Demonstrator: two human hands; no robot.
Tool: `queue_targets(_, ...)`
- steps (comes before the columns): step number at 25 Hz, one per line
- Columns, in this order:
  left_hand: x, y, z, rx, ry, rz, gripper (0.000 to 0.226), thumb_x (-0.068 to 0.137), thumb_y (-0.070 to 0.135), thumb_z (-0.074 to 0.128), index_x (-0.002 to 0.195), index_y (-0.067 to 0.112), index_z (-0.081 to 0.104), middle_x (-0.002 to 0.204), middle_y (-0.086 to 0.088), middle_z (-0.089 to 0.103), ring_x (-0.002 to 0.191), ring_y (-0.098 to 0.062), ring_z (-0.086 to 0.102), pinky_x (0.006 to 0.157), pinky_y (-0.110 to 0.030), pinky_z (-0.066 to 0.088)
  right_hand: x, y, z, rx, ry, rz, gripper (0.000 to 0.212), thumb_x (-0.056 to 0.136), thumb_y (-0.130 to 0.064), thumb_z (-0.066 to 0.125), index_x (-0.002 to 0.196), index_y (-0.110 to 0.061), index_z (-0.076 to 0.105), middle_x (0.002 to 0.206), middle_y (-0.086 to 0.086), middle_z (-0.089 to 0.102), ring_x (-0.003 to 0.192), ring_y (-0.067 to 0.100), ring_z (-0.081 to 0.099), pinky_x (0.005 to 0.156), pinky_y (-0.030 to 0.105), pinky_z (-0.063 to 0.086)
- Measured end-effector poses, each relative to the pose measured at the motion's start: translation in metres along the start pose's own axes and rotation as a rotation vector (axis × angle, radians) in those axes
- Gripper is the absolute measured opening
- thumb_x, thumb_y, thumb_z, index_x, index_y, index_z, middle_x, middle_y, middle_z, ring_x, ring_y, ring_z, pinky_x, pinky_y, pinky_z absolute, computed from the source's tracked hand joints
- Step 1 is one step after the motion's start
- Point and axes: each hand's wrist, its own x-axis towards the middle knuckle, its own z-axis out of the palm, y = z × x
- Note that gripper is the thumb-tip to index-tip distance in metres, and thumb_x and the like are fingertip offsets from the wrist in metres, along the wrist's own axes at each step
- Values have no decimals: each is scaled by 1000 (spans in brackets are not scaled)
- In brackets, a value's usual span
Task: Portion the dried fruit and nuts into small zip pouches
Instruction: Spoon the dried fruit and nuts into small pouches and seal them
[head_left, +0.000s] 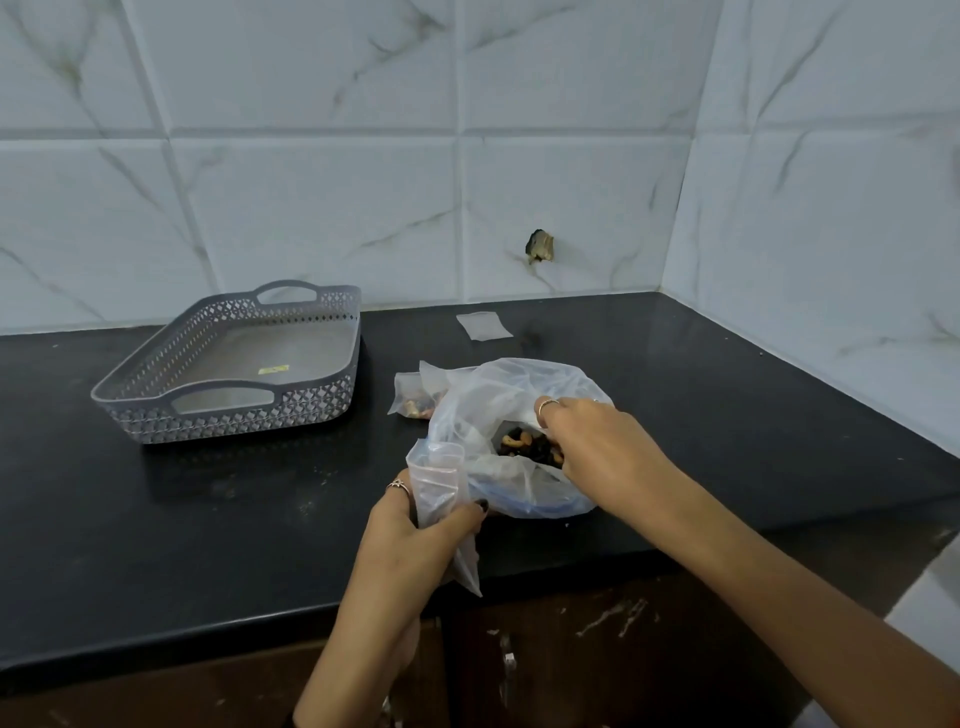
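A big clear plastic bag (498, 395) lies open on the black counter, with a dark mix of dried fruit and nuts (522, 446) showing in its mouth. My right hand (597, 441) reaches into that opening, its fingertips curled down into the mix and partly hidden. My left hand (415, 535) grips a small clear zip pouch (439, 488), held upright with its mouth open beside the bag. Behind the bag lie filled small pouches (413, 397). One flat pouch (483, 326) lies near the wall.
A grey perforated tray (156, 410) with handles stands at the left of the counter (208, 519). Marble-tiled walls (519, 208) close the back and right side. Below the counter's front edge is a dark cabinet front (571, 649).
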Motion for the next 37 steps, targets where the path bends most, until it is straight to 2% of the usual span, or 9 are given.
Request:
queue_targets(4, 4, 0, 1, -15, -1, -38, 34, 82, 8, 71, 106, 30, 60, 98, 0, 72, 93, -20, 69, 85, -48, 57, 10, 3, 12, 73, -30, 25, 20, 89, -1, 48, 106, -12, 51, 99, 5, 63, 75, 19, 50, 59, 28, 34)
queue_targets(8, 7, -1, 3, -29, -13, -56, 35, 82, 7, 71, 106, 31, 60, 100, -1, 71, 95, -21, 68, 85, -47, 57, 16, 14, 5, 503, -101, 123, 12, 93, -9, 52, 92, -17, 61, 81, -3, 60, 68, 11, 54, 57, 24, 42)
queue_targets(14, 7, -2, 6, -69, -19, -39, 33, 85, 5, 67, 105, 30, 60, 99, 2, 72, 94, -20, 67, 86, -43, 57, 12, -1, 9, 382, -74, 73, 12, 94, -11, 50, 98, -14, 61, 83, -4, 56, 72, 11, 50, 51, 16, 34)
queue_targets(16, 7, -3, 6, -90, -11, -28, 34, 86, 4, 66, 109, 28, 60, 100, 2, 72, 96, -19, 67, 85, -42, 57, 11, -1, 4, 496, -95, 76, 11, 94, -12, 50, 93, -15, 61, 78, -5, 57, 70, 12, 55, 58, 23, 44)
queue_targets(19, 7, -3, 7, -103, -15, -8, 33, 87, 2, 64, 106, 29, 59, 101, 5, 70, 98, -16, 66, 89, -41, 55, 9, 2, 0, 413, -56, 142, 13, 92, -7, 47, 93, -9, 60, 86, 5, 63, 78, 20, 61, 67, 33, 49)
queue_targets(23, 7, -4, 8, -102, -23, 36, 34, 86, 3, 64, 114, 22, 62, 105, 0, 74, 102, -19, 68, 96, -43, 52, 4, -1, 0, 654, -104, 204, 17, 90, -6, 46, 84, -8, 61, 64, 5, 66, 56, 13, 63, 66, 29, 52)
queue_targets(27, 9, 3, 12, -42, -67, 142, 34, 86, 2, 64, 117, 15, 62, 108, -3, 73, 103, -18, 69, 95, -41, 53, 8, -2, 10, 741, -17, 308, 17, 89, -5, 46, 79, 0, 59, 58, 9, 63, 52, 18, 62, 59, 32, 51)
queue_targets(32, 21, 18, 11, 40, -98, 227, 33, 85, -3, 64, 113, 15, 65, 104, -3, 73, 99, -19, 68, 84, -33, 53, 1, -2, 19, 1622, -174, 713, 15, 87, 1, 48, 86, -2, 63, 69, 12, 61, 55, 17, 52, 56, 28, 43)
queue_targets(37, 17, 17, 6, -3, -38, 214, 32, 86, -1, 63, 115, 13, 63, 106, -3, 73, 99, -16, 69, 84, -32, 54, -7, -2, 15, 1931, -130, 742, 17, 94, 3, 43, 97, 6, 60, 67, 13, 61, 49, 11, 52, 46, 18, 43)
